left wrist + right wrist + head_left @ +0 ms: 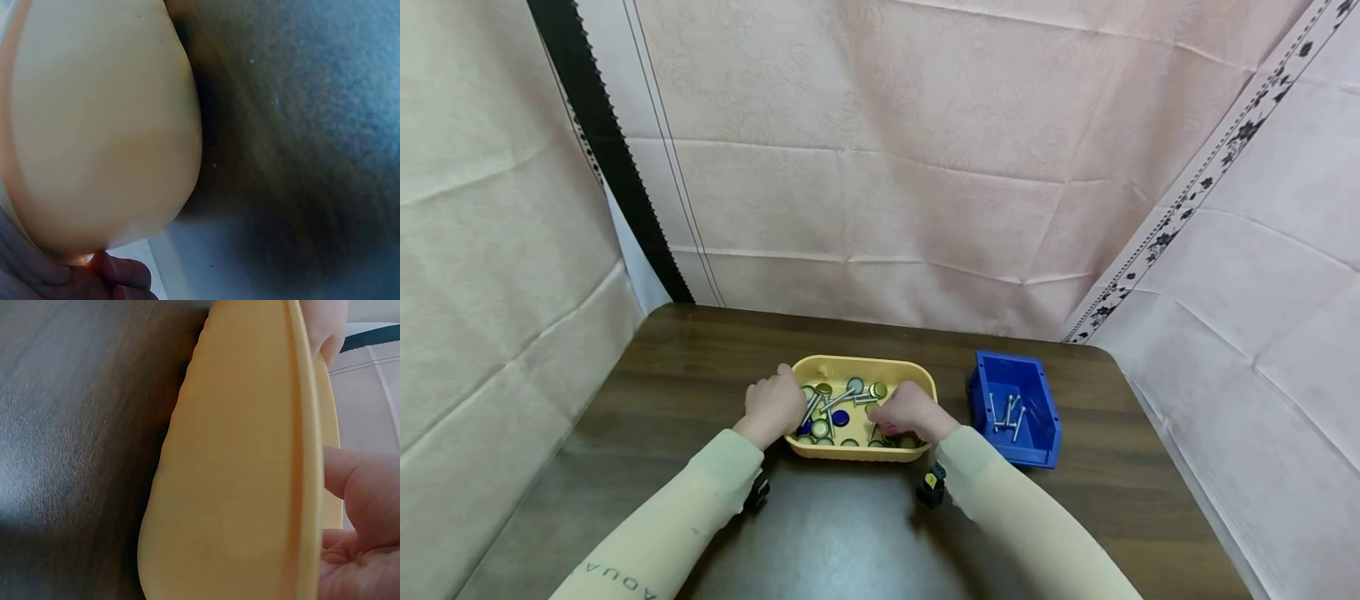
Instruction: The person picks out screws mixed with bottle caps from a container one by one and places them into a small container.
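Observation:
A shallow yellow tray (857,454) lies on the table with bolts (837,400) and bottle caps (820,428) mixed in it. My left hand (772,406) grips the tray's left rim; in the left wrist view its curled fingers (128,272) show at the tray's end. Over the right part of the tray, my right hand (912,412) reaches down among the caps and bolts. The right wrist view shows its thumb (340,472) and fingers behind the tray's near wall, which hides the fingertips and anything between them.
To the right of the tray stands a blue bin (1045,450) with several bolts (1009,412) inside. The brown wooden table (700,367) is bordered by hanging pale cloths (880,208) at the back and both sides.

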`<state>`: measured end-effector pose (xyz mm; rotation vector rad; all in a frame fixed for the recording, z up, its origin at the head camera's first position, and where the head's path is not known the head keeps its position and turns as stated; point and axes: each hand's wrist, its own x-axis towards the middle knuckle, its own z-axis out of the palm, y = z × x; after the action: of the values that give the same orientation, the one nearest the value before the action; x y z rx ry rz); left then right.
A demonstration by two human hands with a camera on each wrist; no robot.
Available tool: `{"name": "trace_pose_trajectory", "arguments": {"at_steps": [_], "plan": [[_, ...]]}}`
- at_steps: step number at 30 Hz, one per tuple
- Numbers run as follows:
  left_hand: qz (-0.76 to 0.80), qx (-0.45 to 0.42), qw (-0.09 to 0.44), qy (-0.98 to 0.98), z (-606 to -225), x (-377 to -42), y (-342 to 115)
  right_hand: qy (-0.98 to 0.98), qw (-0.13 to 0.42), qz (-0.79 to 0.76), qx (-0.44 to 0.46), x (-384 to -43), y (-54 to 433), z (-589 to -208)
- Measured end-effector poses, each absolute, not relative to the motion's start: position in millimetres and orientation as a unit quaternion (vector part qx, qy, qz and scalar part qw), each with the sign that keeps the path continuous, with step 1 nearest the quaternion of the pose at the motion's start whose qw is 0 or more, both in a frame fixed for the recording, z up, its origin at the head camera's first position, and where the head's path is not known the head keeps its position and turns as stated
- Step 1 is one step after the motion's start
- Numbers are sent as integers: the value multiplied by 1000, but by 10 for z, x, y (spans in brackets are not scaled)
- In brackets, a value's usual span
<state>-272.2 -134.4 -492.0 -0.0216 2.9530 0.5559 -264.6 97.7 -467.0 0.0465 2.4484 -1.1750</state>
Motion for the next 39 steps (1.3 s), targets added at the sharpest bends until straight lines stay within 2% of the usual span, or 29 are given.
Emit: {"name": "trace_pose_trajectory", "arguments": {"at_steps": [8,15,22,33,39], "plan": [[184,-9,66,981,-4904,-2711,-1344,938,165,-305,-11,-2674,880,-4721],[183,-4,62,981,-4881,-2701,-1338,948,144,-283,7,-2667,830,-4730],[184,-7,65,981,-4868,-2695,-1332,940,148,-307,30,-2681,842,-4774],[181,-8,67,981,-4905,-2704,-1315,942,154,-295,34,-2652,819,-4797],[180,-10,65,981,-4921,-2712,-1327,928,148,-341,19,-2645,851,-4799]]}}
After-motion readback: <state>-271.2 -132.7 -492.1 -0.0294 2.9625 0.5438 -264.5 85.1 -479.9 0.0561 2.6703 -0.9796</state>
